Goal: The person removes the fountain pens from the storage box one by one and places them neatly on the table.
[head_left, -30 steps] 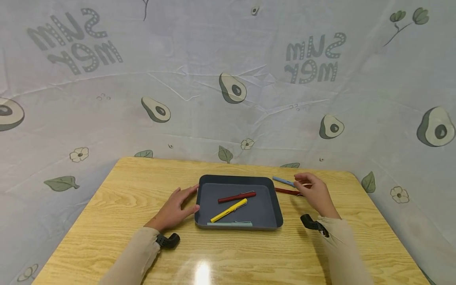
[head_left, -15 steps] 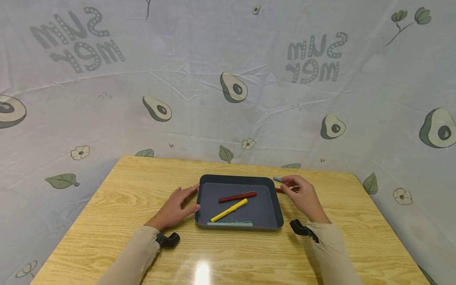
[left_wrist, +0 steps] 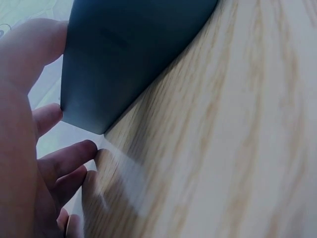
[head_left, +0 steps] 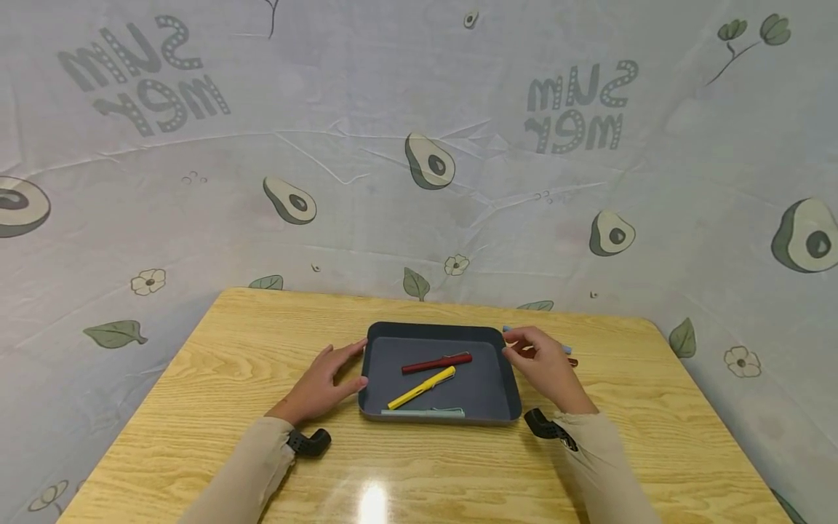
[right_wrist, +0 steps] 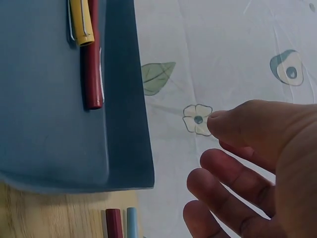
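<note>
Tray: a dark grey, shallow rectangular tray (head_left: pixel 484 391) with rounded corners and smooth walls, flat on the light wood-grain table (head_left: pixel 406 469), between the hands.
Pens inside: a dark red pen (head_left: pixel 432 364) with a wire clip, lying slightly slanted; nearer the person, a bright yellow pen (head_left: pixel 415 391), also clipped, tilted more steeply; a slim pale blue-green pen (head_left: pixel 415 413) along the near wall.
Pens outside: a second dark red pen (right_wrist: pixel 114 223) and a light blue pen (right_wrist: pixel 132 223), near each other on the table just off the tray's right side, partly hidden by the right hand.
Left hand (head_left: pixel 322 382): thumb and fingers spread apart, tips against the left rim.
Right hand (head_left: pixel 545 366): fingers loosely bent, thumb parted from them, holding nothing, beside the right rim.
Count: one tray; five pens, two dark red, one yellow, one pale blue-green, one light blue.
</note>
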